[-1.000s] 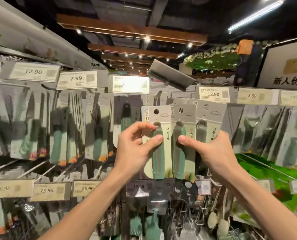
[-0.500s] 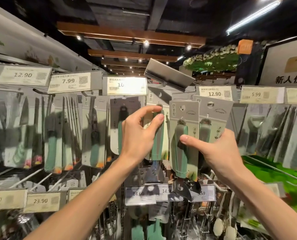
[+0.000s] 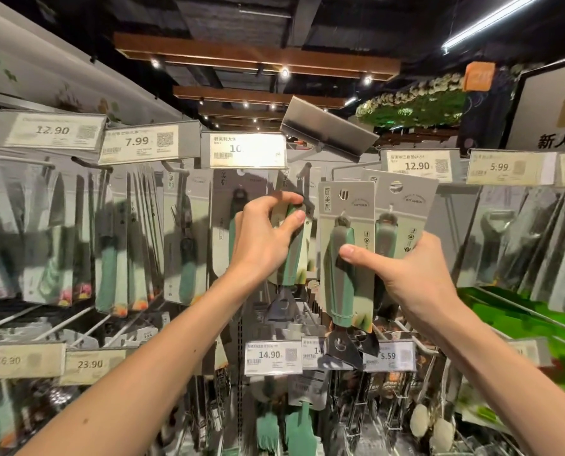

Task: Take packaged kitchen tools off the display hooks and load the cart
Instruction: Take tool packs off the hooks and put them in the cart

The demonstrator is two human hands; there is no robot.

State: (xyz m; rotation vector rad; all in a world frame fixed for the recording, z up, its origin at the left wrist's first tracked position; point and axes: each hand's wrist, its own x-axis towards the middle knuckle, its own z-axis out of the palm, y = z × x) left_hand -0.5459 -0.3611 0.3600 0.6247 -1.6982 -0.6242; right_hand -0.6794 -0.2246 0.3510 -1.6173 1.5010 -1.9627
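Observation:
My left hand point(image 3: 264, 238) grips a green-handled tool on a card point(image 3: 293, 255), pushed back toward the hook point(image 3: 302, 182) under a tilted-up grey label holder point(image 3: 327, 133). My right hand point(image 3: 416, 274) pinches two carded green-handled tools side by side: the front pack point(image 3: 345, 245), with metal blades sticking out below, and a second pack point(image 3: 403, 212) behind it. Both packs in my right hand are off the hooks and tilted slightly right. No cart shows in the frame.
Rows of hooks hold more carded tools point(image 3: 116, 238) to the left and peelers point(image 3: 501, 238) to the right. Price tags point(image 3: 271, 355) line the rails. Silicone spatulas point(image 3: 302, 432) hang below. A green display point(image 3: 521, 320) lies at the right.
My left hand has turned its pack edge-on and moved it up and back toward the hook. My right hand has kept its two packs, shifted slightly right and closer to me.

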